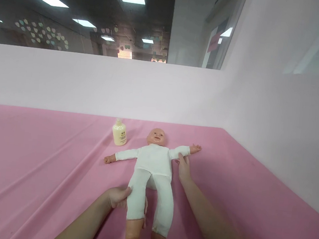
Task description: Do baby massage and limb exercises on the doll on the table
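A baby doll (155, 159) with a white cloth body lies on its back on a pink sheet (66, 155), its head towards the wall and its arms spread. My left hand (118, 198) is wrapped round the doll's leg on the left, thumb on top and fingertips showing between the legs. At the doll's arm on the right, my right hand (184, 167) has its fingers at the underside of the white sleeve; part of the fingertips is hidden there, so a grip is hard to confirm.
A pale yellow pump bottle (120, 133) stands left of the doll's head. Behind the sheet rises a white wall (100, 86) with a window above it, and another white wall runs along the right side.
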`<state>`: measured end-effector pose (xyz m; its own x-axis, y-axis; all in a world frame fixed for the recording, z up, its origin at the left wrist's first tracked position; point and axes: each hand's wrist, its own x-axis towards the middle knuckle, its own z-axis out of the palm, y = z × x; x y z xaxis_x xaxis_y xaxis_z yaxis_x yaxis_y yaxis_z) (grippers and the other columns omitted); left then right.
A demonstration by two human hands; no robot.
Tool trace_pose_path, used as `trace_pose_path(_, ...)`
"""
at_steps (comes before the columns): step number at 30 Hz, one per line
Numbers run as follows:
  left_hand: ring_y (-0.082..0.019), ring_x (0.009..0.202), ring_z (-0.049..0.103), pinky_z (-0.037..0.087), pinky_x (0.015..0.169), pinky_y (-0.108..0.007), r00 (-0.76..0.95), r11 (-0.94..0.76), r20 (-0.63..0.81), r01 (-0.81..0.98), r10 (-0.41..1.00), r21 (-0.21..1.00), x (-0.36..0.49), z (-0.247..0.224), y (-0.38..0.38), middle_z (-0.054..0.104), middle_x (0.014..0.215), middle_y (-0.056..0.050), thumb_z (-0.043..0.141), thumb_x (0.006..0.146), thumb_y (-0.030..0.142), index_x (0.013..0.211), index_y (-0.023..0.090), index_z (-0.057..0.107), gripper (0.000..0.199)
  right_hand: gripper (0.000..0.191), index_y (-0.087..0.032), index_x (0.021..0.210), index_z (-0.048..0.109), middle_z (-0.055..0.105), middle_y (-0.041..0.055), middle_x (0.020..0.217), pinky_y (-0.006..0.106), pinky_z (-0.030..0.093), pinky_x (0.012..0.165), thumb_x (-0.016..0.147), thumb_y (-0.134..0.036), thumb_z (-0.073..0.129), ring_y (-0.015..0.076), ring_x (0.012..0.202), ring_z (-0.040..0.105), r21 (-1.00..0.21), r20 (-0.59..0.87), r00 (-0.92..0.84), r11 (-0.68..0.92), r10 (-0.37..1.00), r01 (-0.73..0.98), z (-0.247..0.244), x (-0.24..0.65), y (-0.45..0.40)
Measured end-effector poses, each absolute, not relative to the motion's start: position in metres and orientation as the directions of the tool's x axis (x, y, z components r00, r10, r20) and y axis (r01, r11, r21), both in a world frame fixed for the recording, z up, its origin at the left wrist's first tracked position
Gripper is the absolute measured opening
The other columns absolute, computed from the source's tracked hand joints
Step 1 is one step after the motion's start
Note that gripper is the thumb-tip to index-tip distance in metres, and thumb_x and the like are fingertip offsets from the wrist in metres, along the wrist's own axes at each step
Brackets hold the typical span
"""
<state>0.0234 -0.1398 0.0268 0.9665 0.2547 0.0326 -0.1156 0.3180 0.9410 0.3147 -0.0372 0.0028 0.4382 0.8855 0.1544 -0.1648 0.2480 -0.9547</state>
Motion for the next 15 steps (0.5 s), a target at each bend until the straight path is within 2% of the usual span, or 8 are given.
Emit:
trace_pose_path(5, -0.032, 0.098, 0.064, 0.051, 0.079, -0.042, 0.968, 0.318, -0.021, -0.062, 0.25, 0.946, 0.02, 0.02, -0.132, 0.07, 0.094, -0.015, 0.038, 0.062, 0.096, 0.109, 0.013, 0.066, 0.1, 0.057, -0.022, 0.127, 0.056, 0.066, 0.0111, 0.121, 0.042, 0.056, 0.089, 0.082, -0.056, 0.058, 0.0257, 0.107, 0.066, -0.92, 0.154, 0.427, 0.286, 0.891, -0.268, 0.006, 0.317, -0.034)
trace_pose_path(10, -0.031, 0.094, 0.066, 0.051, 0.079, -0.041, 0.981, 0.319, -0.039, -0.023, 0.188, 0.947, 0.014, 0.02, -0.125, 0.07, 0.093, -0.015, 0.045, 0.066, 0.091, 0.11, 0.011, 0.065, 0.093, 0.069, -0.018, 0.135, 0.049, 0.06, 0.0145, 0.133, 0.042, 0.055, 0.092, 0.086, -0.066, 0.045, 0.0266, 0.115, 0.063, -0.903, 0.082, 0.445, 0.256, 0.892, -0.345, 0.008, 0.326, -0.025)
trace_pose_path(15, -0.029, 0.096, 0.066, 0.051, 0.076, -0.036, 0.964, 0.32, -0.096, 0.012, 0.247, 0.947, 0.012, 0.039, -0.126, 0.069, 0.097, -0.014, 0.037, 0.073, 0.089, 0.112, 0.009, 0.064, 0.093, 0.078, -0.027, 0.152, 0.023, 0.047, 0.0107, 0.147, 0.04, 0.057, 0.086, 0.087, -0.067, 0.037, 0.0238, 0.124, 0.058, -0.889, 0.087, 0.487, 0.289, 0.869, -0.355, 0.009, 0.333, -0.021)
